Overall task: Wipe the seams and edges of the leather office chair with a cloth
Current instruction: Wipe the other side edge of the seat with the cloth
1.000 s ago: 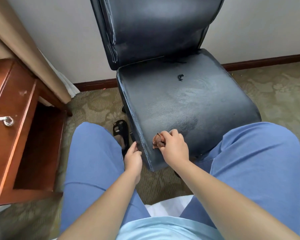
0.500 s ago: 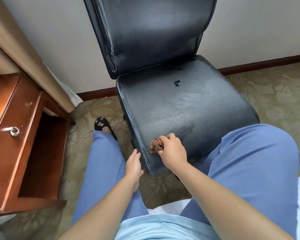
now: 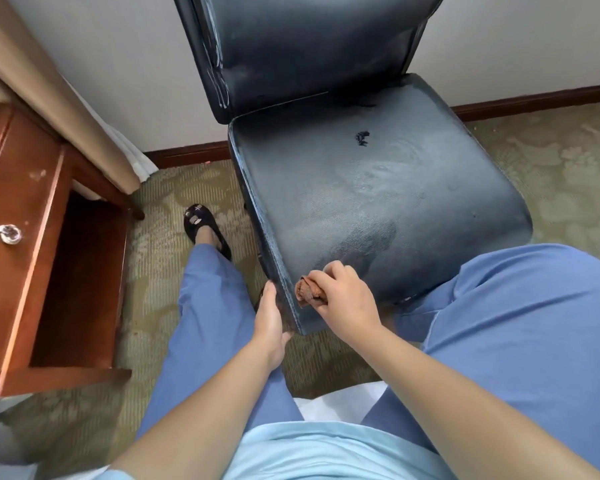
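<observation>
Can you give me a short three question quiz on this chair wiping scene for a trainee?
1. True or false: the right hand holds the cloth.
2. Where on the chair is the cloth? A) backrest B) front left corner of the seat C) back right corner of the seat
3. Fill in: the left hand rests against the seat's ____ side.

Key: 1 true. 2 B. 3 left.

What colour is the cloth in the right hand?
Reddish brown. The cloth, bunched in the right hand, shows best in the head view.
</observation>
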